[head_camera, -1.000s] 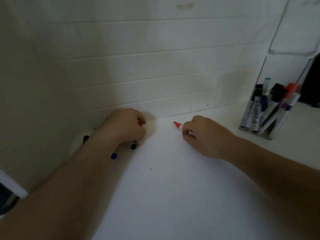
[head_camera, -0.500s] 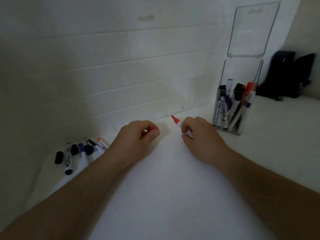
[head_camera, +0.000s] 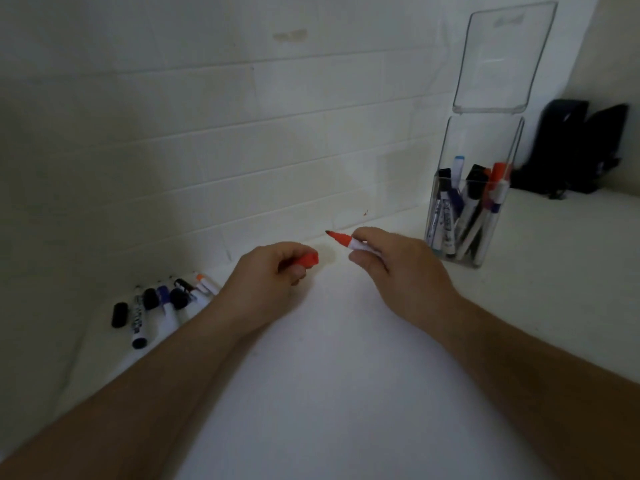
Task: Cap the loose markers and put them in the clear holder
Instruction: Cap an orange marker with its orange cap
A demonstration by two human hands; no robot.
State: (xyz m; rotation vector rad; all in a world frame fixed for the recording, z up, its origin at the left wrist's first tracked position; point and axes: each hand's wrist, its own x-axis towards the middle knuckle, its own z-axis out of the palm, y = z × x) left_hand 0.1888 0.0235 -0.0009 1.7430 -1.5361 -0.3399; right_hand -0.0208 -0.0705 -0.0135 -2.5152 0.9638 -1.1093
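My right hand (head_camera: pixel 391 268) grips an uncapped red marker (head_camera: pixel 344 241), its tip pointing left toward my left hand. A red cap (head_camera: pixel 306 260) is pinched in my left hand (head_camera: pixel 266 282), with its open end facing the marker tip a short gap away. The clear holder (head_camera: pixel 485 237) stands at the right by the wall, with several capped markers upright inside it. Several loose markers and caps (head_camera: pixel 162 303) lie on the white surface at the left, next to the wall.
A white brick wall (head_camera: pixel 242 150) runs along the back. The holder's tall clear back panel (head_camera: pixel 502 57) rises above it. A black object (head_camera: pixel 575 150) sits at the far right on the white tabletop (head_camera: pixel 346 375).
My left hand lifted off the loose pile with the red cap and moved right toward the marker tip. The view swung right, so the whole holder shows.
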